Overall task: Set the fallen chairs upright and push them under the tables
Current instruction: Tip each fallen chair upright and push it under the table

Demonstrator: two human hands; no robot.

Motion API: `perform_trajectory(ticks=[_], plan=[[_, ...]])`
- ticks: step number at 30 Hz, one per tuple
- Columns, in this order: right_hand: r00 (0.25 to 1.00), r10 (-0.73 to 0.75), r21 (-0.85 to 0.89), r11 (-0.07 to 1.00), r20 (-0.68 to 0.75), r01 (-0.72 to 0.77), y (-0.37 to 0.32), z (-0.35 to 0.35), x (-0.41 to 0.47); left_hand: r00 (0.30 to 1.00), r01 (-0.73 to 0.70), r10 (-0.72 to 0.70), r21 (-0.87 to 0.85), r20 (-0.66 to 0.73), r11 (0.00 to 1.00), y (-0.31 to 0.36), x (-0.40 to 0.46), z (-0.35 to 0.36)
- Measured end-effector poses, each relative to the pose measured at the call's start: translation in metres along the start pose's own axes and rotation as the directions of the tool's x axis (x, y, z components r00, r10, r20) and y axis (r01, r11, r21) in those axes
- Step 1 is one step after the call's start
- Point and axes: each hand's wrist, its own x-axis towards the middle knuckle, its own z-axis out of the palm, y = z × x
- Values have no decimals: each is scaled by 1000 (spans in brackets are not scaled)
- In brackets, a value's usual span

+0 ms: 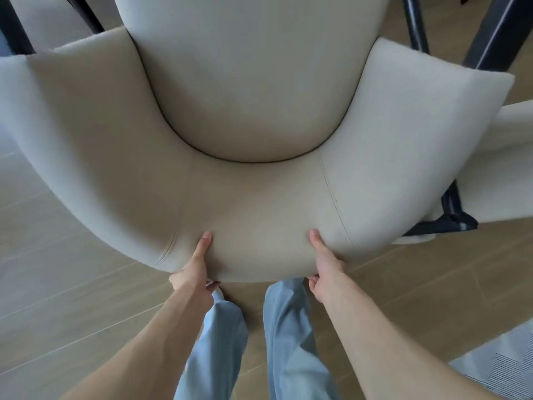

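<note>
Fingers of the left hand [192,272] and right hand [326,277] curl behind the armchair [259,203] backrest, hidden. Seat front is cut off at the far edge. Second chair [501,166], right, is mostly out of frame.

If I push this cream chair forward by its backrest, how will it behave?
The chair will likely slide readily, since the wood floor looks smooth. Its padded backrest dents under the left hand and right hand, so expect some give. It probably feels bulky.

Two cream chairs [259,96] [501,163]; two hands: left hand [193,269], right hand [326,267]; one rug [501,368].
</note>
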Motion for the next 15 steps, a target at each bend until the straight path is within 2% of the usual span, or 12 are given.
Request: perform_trajectory(ticks=[4, 9, 13, 15], plan=[[996, -85, -43, 995, 42, 87, -56, 3, -55, 999, -51, 50, 23, 16, 998, 54, -65, 10], [987, -156, -73, 985, -32, 153, -145, 37, -107, 987, -152, 151, 28, 51, 988, 130, -110, 49], [989, -144, -94, 985, 21, 145, -207, 66, -134, 978, -208, 208, -29, 25, 978, 182, -136, 88], [988, -152, -99, 983, 30, 154, -227, 79, -145, 968, -249, 246, -79, -42, 965, 201, -145, 106]])
